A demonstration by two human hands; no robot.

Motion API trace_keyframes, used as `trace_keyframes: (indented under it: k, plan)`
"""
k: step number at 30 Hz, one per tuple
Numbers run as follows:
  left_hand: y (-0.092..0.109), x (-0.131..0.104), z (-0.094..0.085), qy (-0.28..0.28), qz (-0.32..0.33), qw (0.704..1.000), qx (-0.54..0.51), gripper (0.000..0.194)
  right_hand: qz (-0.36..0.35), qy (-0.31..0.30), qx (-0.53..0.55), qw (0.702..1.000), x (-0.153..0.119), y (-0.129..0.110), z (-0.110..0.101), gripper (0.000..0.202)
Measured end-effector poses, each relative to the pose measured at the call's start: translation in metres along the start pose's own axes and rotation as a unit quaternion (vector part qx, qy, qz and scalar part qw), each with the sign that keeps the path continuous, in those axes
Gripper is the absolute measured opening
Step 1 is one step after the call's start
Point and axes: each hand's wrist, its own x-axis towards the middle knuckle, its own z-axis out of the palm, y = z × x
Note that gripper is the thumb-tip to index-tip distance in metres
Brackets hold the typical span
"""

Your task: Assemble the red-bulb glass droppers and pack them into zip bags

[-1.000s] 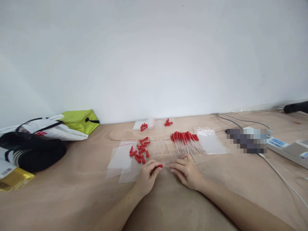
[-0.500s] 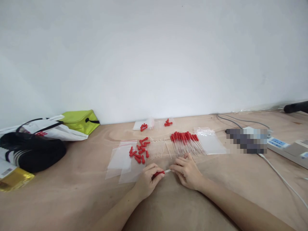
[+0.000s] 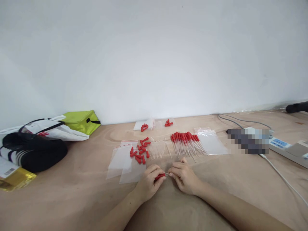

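My left hand (image 3: 149, 182) pinches a red rubber bulb (image 3: 159, 176) near the front middle of the table. A thin clear tube (image 3: 167, 174) sticks out of the bulb's right end, and the fingertips of my right hand (image 3: 184, 175) are closed on it. Beyond my left hand lie several loose red bulbs (image 3: 141, 150) on clear plastic bags (image 3: 133, 173). To their right is a row of clear tubes (image 3: 157, 149). Past my right hand, a pile of red-capped droppers (image 3: 186, 139) lies with tips towards me.
Clear bags (image 3: 211, 144) lie right of the droppers. Small red bulbs (image 3: 144, 127) and tubes lie near the wall. At left are a black bag (image 3: 43, 154), a green bag (image 3: 80, 122) and a gold packet (image 3: 19, 181); at right, a power strip (image 3: 280, 143) with cables.
My right hand has moved left and slightly down, closer to my left hand, so less of the tube shows between them. The view has shifted slightly.
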Motion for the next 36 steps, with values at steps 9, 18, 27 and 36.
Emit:
trace_keyframes:
  k: [9,18,27,36]
  plan:
    - [-0.012,0.004,-0.006,0.047,0.025,0.998,0.032,0.014,-0.012,-0.037,-0.06,0.997,0.011,-0.003,-0.016,0.018]
    - [-0.022,0.001,-0.002,0.09,-0.088,0.991,0.054,0.006,0.278,0.062,-0.156,0.946,0.051,0.03,-0.016,0.017]
    - [-0.016,0.003,-0.005,0.018,-0.095,0.994,0.058,0.011,0.387,0.013,-0.193,0.902,0.082,0.035,0.009,0.016]
    - [-0.024,0.005,-0.013,0.168,-0.122,0.968,0.144,0.008,0.345,-0.012,-0.189,0.919,0.073,0.02,0.003,0.024]
